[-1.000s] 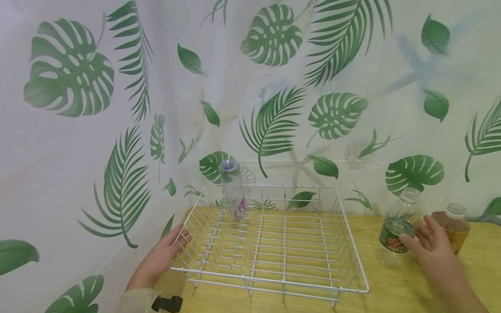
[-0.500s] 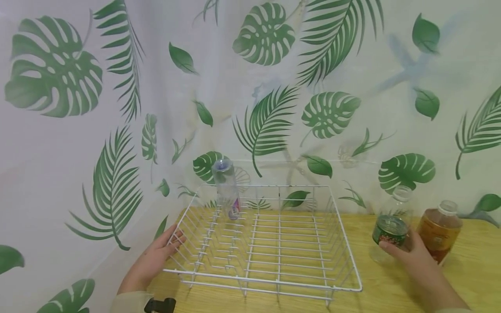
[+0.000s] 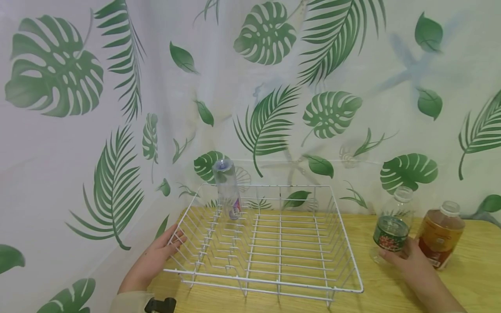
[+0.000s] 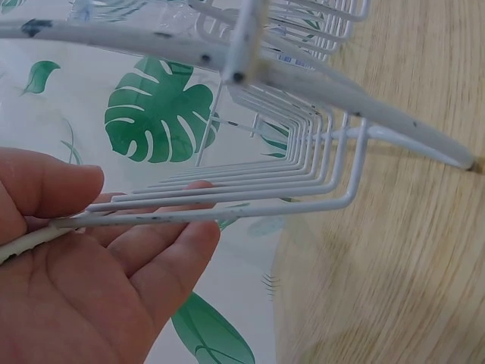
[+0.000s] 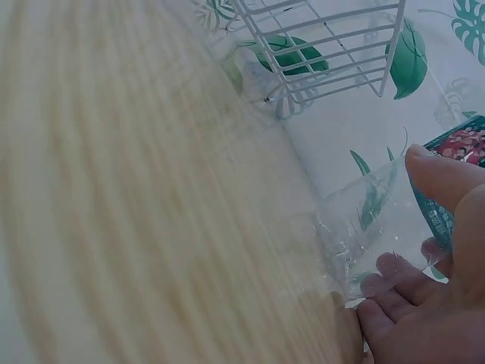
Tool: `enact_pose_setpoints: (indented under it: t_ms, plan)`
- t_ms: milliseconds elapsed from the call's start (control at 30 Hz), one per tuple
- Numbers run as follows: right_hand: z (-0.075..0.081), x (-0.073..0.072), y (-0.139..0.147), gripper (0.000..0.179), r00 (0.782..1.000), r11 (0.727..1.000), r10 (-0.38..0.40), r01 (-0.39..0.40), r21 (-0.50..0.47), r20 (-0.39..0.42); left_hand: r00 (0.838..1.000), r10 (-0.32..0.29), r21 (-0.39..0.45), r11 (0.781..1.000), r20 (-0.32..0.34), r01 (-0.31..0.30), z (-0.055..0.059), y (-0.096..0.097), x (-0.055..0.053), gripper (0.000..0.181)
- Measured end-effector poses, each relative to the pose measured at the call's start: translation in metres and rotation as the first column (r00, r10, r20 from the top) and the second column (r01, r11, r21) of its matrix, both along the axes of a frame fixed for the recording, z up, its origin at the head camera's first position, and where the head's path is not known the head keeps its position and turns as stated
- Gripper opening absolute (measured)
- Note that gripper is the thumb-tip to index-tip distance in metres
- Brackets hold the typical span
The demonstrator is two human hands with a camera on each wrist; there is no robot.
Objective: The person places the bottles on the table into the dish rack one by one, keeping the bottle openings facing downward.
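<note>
My left hand [image 3: 158, 252] grips the left rim of a white wire dish rack [image 3: 279, 280]. In the left wrist view, the thumb lies over the rim wire and the fingers [image 4: 170, 262] reach beneath it. To the right of the rack, my right hand [image 3: 409, 265] holds a clear plastic bottle [image 3: 391, 234] low on its body. This bottle is uncapped, upright and wears a green label with red berries. The right wrist view shows the thumb on one side of it and the fingers [image 5: 405, 284] round its lower part.
An upside-down clear bottle [image 3: 228, 187] stands in the rack's back left corner. Just right of my right hand, an uncapped bottle with an orange-brown label [image 3: 440, 237] stands on the wooden table [image 3: 475, 265]. Leaf-patterned sheeting [image 3: 344, 56] rises behind and at left.
My right hand has come round the green-labelled bottle and slid lower on it, away from the orange-brown bottle. The left hand keeps its hold on the rack. The head view has shifted slightly.
</note>
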State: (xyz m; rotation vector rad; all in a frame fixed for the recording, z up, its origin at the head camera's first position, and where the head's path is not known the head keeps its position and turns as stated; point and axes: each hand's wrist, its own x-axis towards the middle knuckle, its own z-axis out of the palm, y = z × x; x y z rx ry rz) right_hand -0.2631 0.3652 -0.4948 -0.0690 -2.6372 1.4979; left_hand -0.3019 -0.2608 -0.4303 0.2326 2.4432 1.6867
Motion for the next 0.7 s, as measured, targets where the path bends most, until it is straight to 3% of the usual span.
enact_pose_setpoints:
  t_ms: [300, 400, 500, 700]
  plan:
    - [0.005, 0.005, -0.002, 0.093, 0.999, 0.999, -0.029, 0.029, -0.012, 0.023, 1.000, -0.006, -0.009, 1.000, 0.002, 0.006, 0.003, 0.002, 0.000, 0.061]
    - [0.012, 0.007, -0.001, 0.098, 0.997, 0.999, -0.040, 0.041, -0.005, 0.072, 1.000, -0.007, -0.013, 1.000, -0.011, 0.007, 0.002, 0.001, 0.000, 0.061]
    - [0.019, 0.008, -0.003, 0.099, 0.993, 0.998, -0.055, 0.053, 0.027, 0.101, 1.000, 0.002, -0.037, 0.999, -0.019, -0.003, 0.001, 0.000, -0.001, 0.063]
    - [0.034, 0.012, -0.010, 0.093, 0.995, 0.989, -0.063, 0.053, 0.136, 0.075, 1.000, 0.018, -0.115, 0.993, -0.015, -0.019, 0.004, 0.000, -0.001, 0.072]
